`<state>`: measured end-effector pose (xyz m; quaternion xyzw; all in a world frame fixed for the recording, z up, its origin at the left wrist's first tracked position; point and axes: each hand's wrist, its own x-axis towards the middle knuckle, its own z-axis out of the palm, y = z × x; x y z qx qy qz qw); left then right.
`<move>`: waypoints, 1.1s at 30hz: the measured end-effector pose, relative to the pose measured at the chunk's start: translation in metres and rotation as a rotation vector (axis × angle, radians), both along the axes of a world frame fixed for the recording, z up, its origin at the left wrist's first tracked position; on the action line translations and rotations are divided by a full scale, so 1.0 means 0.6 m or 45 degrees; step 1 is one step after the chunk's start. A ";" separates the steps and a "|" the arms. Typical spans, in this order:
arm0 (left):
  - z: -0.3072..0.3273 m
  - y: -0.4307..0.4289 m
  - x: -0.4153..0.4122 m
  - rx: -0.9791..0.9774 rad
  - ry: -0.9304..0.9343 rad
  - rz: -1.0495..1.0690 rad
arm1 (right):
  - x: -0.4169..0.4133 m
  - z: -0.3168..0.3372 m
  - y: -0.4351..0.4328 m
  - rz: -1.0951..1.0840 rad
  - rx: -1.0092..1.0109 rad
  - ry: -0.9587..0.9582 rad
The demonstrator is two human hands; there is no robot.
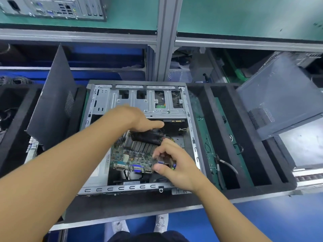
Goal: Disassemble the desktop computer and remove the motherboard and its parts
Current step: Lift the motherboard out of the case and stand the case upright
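Note:
An open desktop case [97, 109] lies on its side on a black foam tray [122, 206]. Inside it the green motherboard [132, 156] sits tilted, its near edge with the blue and silver ports raised. A black fan and finned heatsink [146, 140] ride on the board. My left hand [138, 117] reaches over the far side of the fan, fingers curled onto it. My right hand [173, 163] pinches the board's near right corner at the port block. The metal drive cage [150, 100] fills the case's far end.
A black side panel [56, 102] leans upright left of the case. Foam slots [227, 137] with loose cables lie to the right, then a grey case [279, 95] tipped on the tray. Another computer [52, 7] stands on the upper green shelf. My shoes [139, 224] show below.

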<state>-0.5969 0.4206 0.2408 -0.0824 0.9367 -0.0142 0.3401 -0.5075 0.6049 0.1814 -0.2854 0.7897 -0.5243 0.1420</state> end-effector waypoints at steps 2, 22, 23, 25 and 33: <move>0.016 -0.019 -0.003 0.019 -0.071 -0.107 | 0.002 0.004 0.001 0.007 -0.055 -0.015; 0.041 -0.081 -0.015 0.261 -0.144 -0.552 | 0.008 0.047 -0.012 0.064 -0.016 0.007; 0.042 -0.085 -0.013 0.286 -0.144 -0.544 | 0.009 0.053 -0.013 0.072 -0.022 0.002; 0.044 -0.092 -0.012 0.338 -0.157 -0.536 | 0.011 0.064 -0.015 0.079 -0.018 -0.009; 0.062 -0.128 -0.006 0.586 -0.162 -0.447 | 0.010 0.127 -0.032 0.141 0.142 0.037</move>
